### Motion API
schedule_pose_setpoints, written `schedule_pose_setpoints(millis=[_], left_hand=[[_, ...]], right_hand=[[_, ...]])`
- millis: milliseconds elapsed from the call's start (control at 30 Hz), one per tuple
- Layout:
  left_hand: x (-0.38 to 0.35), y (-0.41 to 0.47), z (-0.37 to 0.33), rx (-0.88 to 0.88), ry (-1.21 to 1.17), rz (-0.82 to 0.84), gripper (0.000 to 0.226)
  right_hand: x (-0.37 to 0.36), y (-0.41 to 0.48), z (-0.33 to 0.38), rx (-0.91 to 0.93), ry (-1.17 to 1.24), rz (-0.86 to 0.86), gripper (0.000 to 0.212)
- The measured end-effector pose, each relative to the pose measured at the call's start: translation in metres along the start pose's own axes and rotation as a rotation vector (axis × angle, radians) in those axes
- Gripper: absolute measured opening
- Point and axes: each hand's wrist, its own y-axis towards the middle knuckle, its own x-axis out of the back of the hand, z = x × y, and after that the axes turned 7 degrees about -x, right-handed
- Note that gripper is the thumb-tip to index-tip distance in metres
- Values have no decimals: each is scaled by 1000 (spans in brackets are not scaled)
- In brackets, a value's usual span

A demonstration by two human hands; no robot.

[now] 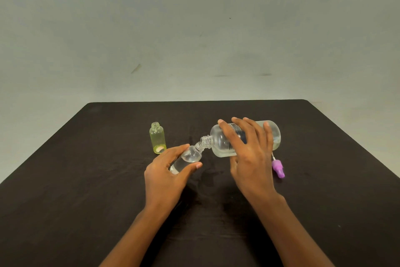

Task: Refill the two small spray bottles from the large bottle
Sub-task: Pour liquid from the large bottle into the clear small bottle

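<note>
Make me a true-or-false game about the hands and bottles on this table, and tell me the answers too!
1. The right hand holds the large bottle tipped over sideways. True.
2. The left hand holds the yellow-green bottle. False: it holds the small clear bottle; the yellow-green bottle stands by itself.
3. The yellow-green bottle has its spray top on. False: its neck is open, with no top.
4. A purple spray top lies on the dark table. True.
5. The large bottle's mouth is at the small clear bottle's neck. True.
</note>
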Motion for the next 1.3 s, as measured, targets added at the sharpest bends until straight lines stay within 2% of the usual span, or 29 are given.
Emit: schedule_pose_setpoints(millis=[1300], left_hand=[[-1, 1, 1, -17, -4, -8, 45]], right_hand=[[1, 1, 0, -2, -4, 3, 87]])
